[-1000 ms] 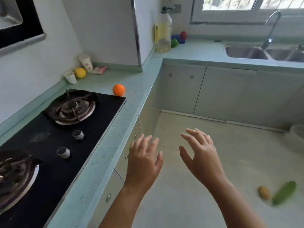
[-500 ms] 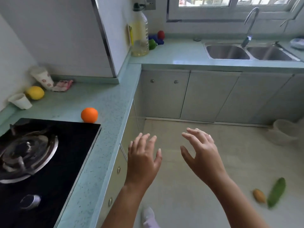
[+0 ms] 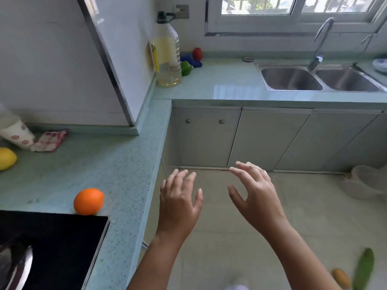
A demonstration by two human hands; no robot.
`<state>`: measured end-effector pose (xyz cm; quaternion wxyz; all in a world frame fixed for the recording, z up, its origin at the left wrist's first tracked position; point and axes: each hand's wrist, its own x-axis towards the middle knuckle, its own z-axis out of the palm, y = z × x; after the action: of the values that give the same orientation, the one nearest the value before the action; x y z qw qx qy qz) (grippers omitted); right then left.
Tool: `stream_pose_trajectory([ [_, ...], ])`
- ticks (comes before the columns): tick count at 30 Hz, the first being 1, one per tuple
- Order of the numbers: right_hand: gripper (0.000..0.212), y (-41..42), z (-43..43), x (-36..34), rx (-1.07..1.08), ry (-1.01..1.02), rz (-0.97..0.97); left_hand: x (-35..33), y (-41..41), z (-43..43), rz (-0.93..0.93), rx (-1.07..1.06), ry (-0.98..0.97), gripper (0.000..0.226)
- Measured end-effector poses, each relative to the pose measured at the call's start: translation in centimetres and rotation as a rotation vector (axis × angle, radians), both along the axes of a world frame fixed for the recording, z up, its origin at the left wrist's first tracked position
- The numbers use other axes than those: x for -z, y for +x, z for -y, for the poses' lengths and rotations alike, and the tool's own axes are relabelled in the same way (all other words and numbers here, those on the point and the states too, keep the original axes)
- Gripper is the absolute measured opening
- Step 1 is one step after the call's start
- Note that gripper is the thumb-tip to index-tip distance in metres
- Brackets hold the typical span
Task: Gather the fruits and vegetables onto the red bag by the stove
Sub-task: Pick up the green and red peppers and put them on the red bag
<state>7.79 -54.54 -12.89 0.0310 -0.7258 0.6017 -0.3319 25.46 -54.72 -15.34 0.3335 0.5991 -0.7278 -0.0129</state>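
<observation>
**Hands empty, produce scattered**

Your left hand (image 3: 180,204) & right hand (image 3: 255,197) hover apart, fingers spread, holding nothing. Nearest: orange (image 3: 88,201) on counter (image 3: 125,164), just beside hob (image 3: 62,237). Cup it fully; it'll prob. roll. Crumpled red bag (image 3: 49,140) lies farther back.

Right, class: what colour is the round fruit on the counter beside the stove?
The fruit is orange; the head view shows it best.

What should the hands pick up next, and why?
Probably the left hand should reach sideways to the round orange fruit on the speckled green counter. It lies nearest, right at the edge of the black stove, and both that hand and the right hand are open and empty.
</observation>
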Motion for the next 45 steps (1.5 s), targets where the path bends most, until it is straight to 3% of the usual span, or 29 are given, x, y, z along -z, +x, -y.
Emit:
stream_pose_trajectory([
  [12, 0.036, -12.0, 18.6, -0.5, 0.141, -0.047, 0.074, -1.6, -12.1, 21.1, 0.038, 0.146, -0.021, 0.043],
  [17, 0.044, -14.7, 26.4, -0.8, 0.108, -0.039, 0.057, -1.3, -15.0, 27.5, 0.053, 0.138, 0.024, 0.043],
  [25, 0.044, -13.6, 37.0, 2.6, 0.066, 0.09, 0.028, 1.5, -13.6, 37.5, 0.073, 0.075, 0.162, 0.046],
  [37, 0.037, -6.7, 57.9, -1.0, -0.018, 0.018, -0.044, 0.1, -8.1, 57.5, -0.002, 0.052, 0.108, 0.047],
  [45, 0.039, -6.2, 65.4, 0.6, -0.055, 0.13, -0.051, 1.4, -7.0, 64.5, 0.011, 0.014, 0.176, 0.048],
])
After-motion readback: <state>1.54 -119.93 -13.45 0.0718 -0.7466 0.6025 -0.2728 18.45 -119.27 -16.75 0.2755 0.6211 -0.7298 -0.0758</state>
